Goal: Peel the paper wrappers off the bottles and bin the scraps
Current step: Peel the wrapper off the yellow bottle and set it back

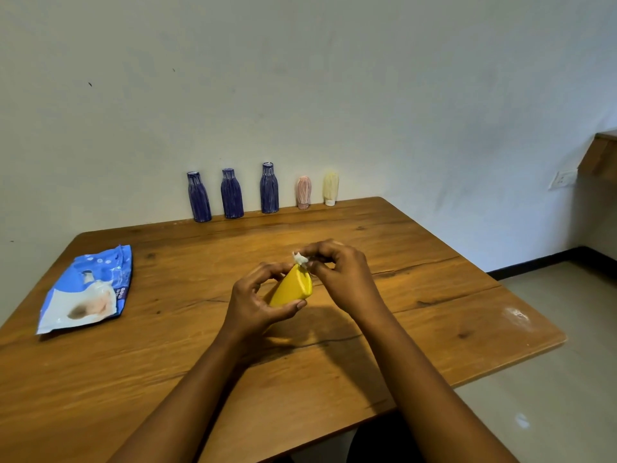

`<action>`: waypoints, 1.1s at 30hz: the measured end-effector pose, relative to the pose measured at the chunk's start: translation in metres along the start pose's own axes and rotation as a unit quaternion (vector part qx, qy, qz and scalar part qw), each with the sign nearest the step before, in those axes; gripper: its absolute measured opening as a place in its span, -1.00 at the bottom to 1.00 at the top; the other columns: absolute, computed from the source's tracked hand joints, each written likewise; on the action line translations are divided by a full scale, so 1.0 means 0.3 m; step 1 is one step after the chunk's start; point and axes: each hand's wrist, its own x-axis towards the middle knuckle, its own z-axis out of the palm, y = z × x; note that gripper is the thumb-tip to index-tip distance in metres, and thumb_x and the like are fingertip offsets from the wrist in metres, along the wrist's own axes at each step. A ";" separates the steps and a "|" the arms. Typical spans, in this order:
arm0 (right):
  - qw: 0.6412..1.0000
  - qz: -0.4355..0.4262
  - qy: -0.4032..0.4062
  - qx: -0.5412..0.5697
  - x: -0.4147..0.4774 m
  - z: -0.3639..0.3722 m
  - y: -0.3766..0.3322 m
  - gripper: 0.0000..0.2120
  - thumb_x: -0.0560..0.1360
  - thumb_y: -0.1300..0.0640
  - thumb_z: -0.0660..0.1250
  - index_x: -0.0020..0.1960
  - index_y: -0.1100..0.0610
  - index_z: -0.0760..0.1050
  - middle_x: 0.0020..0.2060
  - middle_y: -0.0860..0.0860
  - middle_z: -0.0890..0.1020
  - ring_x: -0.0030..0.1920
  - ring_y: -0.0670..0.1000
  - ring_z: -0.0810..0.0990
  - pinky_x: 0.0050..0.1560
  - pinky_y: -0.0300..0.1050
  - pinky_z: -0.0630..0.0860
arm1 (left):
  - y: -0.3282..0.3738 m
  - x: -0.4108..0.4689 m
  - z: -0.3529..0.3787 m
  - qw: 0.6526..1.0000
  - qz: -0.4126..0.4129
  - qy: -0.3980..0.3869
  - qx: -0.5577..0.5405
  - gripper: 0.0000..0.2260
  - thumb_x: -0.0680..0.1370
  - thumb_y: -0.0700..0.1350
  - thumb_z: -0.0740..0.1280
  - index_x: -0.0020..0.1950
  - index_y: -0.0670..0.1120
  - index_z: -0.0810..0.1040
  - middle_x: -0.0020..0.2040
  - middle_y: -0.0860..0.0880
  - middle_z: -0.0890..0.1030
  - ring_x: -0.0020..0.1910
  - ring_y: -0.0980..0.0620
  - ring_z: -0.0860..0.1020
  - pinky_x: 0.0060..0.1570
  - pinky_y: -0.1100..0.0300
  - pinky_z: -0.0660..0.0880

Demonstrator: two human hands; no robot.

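Yellow bottle (292,290) is up off the table (434,295), dead centre, held between both hands. Sweeping from the left: a blue pouch (88,289) lies flat near the table's left edge, well apart from the action. Then the left hand (253,299), fingers and thumb curled round the bottle's lower, nearer end. The bottle's long axis tilts up and away towards the right, so its far tip points straight at the right hand (340,275). And there it is: the fingertips of that hand pinch a white paper scrap (299,259) right at the tip, touching the bottle. The body below looks bare already, so I'd call this the last bit of wrapper.

The pull should go up and rightward, along the axis, with the left hand bracing.

At the back, against the wall (367,95), stand three blue-wrapped bottles (231,193), then a pink-wrapped bottle (303,192) and a pale yellow-wrapped bottle (331,188), all upright, none peeled yet. No bin in view.
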 end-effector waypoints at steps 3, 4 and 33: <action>1.000 0.006 0.002 0.006 -0.056 -0.006 0.011 -0.77 0.47 0.32 0.35 0.02 0.06 0.64 -0.10 -0.16 0.59 -0.09 -0.28 0.54 -0.09 -0.45 0.45 | -0.004 0.005 -0.005 1.000 -0.003 0.014 0.011 -0.54 0.26 0.11 0.52 0.12 0.04 0.58 0.05 0.12 0.62 0.01 0.14 0.56 0.00 0.44 0.40; 1.000 0.012 -0.008 0.003 -0.076 -0.007 0.011 -0.78 0.47 0.31 0.36 0.02 0.05 0.64 -0.09 -0.16 0.59 -0.09 -0.27 0.55 -0.09 -0.42 0.47 | -0.007 0.007 -0.009 1.000 -0.003 0.015 0.016 -0.54 0.26 0.11 0.52 0.12 0.05 0.57 0.05 0.12 0.61 0.02 0.14 0.56 0.00 0.45 0.39; 0.962 0.186 0.040 0.194 -0.053 0.067 0.374 -0.80 0.43 0.28 0.43 -0.07 0.00 0.66 -0.07 0.02 0.70 0.01 0.06 0.65 0.08 0.21 0.56 | 0.003 0.049 -0.058 0.825 -0.040 -0.420 0.377 -0.43 0.41 0.05 0.42 0.37 0.28 0.32 0.46 0.17 0.24 0.49 0.10 0.05 0.42 -0.20 -0.37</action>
